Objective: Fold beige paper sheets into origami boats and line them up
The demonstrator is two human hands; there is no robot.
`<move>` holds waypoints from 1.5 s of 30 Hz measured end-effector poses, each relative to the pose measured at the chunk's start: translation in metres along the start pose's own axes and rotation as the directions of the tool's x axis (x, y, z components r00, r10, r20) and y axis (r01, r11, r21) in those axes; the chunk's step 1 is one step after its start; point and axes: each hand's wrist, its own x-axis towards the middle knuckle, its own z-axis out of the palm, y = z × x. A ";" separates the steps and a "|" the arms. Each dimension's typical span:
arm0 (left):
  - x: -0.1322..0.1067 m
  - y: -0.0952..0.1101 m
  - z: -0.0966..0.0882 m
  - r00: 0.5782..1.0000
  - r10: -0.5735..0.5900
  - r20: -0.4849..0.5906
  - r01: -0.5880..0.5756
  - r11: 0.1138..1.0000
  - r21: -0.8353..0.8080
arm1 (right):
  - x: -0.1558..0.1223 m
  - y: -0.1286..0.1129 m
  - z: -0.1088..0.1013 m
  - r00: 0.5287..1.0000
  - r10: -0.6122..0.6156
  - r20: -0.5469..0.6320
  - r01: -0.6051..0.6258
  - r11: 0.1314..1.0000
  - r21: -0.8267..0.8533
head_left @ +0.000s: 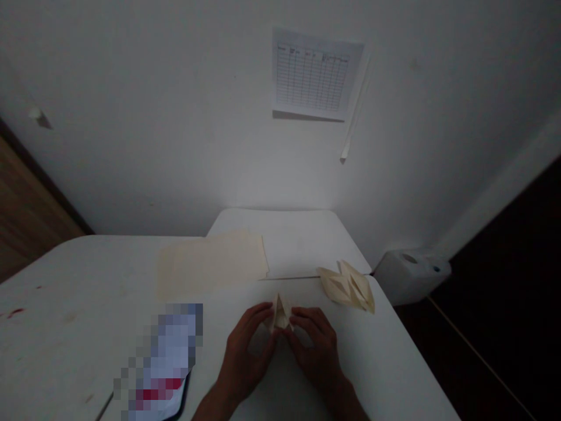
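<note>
A small piece of folded cream paper (pixel 281 310) stands between my hands, peaked at the top with a hollow facing me. My left hand (pixel 248 345) pinches its left side, fingers at the edge and thumb at the bottom. On the opposite side my right hand (pixel 316 342) grips it the same way, the two thumbs nearly meeting at the lower edge. To the right of my hands lie folded paper pieces (pixel 348 286) of the same cream colour. Flat sheets of cream paper (pixel 213 263) rest on the table behind my left hand.
A phone (pixel 164 362), its screen blurred out, lies left of my hands on the white table (pixel 70 345). A printed chart (pixel 312 76) hangs on the wall. Past the table's right edge stands a white box (pixel 412 272) with holes. Red marks show at far left.
</note>
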 end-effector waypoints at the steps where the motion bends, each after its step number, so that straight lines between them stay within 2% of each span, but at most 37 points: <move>1: 0.000 0.000 0.000 1.000 -0.002 0.004 0.002 1.000 -0.006 | 0.000 0.001 0.000 1.000 0.011 -0.009 -0.011 1.000 0.007; 13: -0.002 -0.008 -0.003 0.999 -0.049 0.020 0.050 0.996 -0.068 | 0.000 0.012 -0.005 0.980 0.176 -0.097 -0.177 0.984 0.002; 18: -0.003 -0.014 -0.002 0.994 -0.065 0.091 0.081 0.979 -0.186 | -0.002 0.019 -0.006 0.963 0.246 -0.106 -0.245 0.969 0.027; 23: -0.004 -0.019 -0.001 0.977 -0.167 0.136 0.184 0.975 -0.126 | -0.002 0.028 -0.008 0.972 0.229 -0.049 -0.227 0.973 0.041; 27: -0.005 -0.025 0.000 0.965 -0.225 0.135 0.237 0.968 -0.083 | 0.000 0.030 -0.012 0.988 0.156 0.013 -0.156 0.988 -0.018; 30: -0.006 -0.029 0.000 0.971 -0.202 0.125 0.208 0.977 -0.037 | 0.002 0.030 -0.014 0.993 0.112 0.041 -0.110 0.992 -0.062; 34: -0.006 -0.030 0.002 0.982 -0.143 0.121 0.145 0.989 -0.012 | 0.001 0.032 -0.014 0.991 0.124 0.055 -0.118 0.988 -0.104; 38: -0.005 -0.028 0.002 0.991 -0.034 0.127 0.033 0.999 0.004 | 0.000 0.034 -0.014 0.987 0.131 0.097 -0.118 0.985 -0.127; 45: -0.007 -0.027 0.004 0.973 0.086 0.214 -0.104 0.992 0.076 | 0.001 0.026 -0.012 0.976 0.135 0.169 -0.104 0.978 -0.179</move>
